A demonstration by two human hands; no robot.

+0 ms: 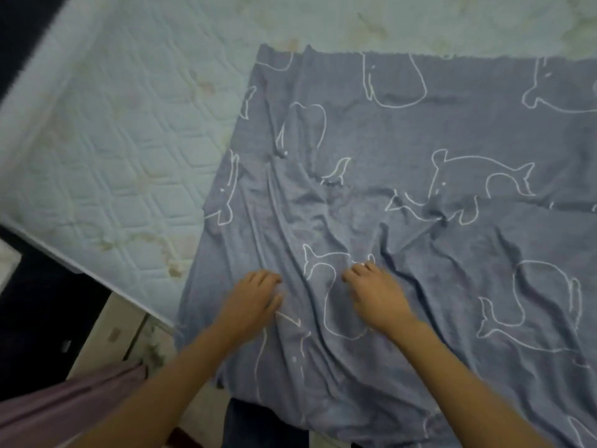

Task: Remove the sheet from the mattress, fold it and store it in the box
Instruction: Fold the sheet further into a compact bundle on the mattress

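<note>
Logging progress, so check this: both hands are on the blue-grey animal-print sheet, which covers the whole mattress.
Not the whole mattress. The head view shows the left hand and right hand on the sheet, but the quilted mattress lies bare beside and beyond it.

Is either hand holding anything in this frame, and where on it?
Both the left hand and right hand seem to pinch the sheet in its wrinkled near part, in from its left edge; blur hides the fingertips.
</note>
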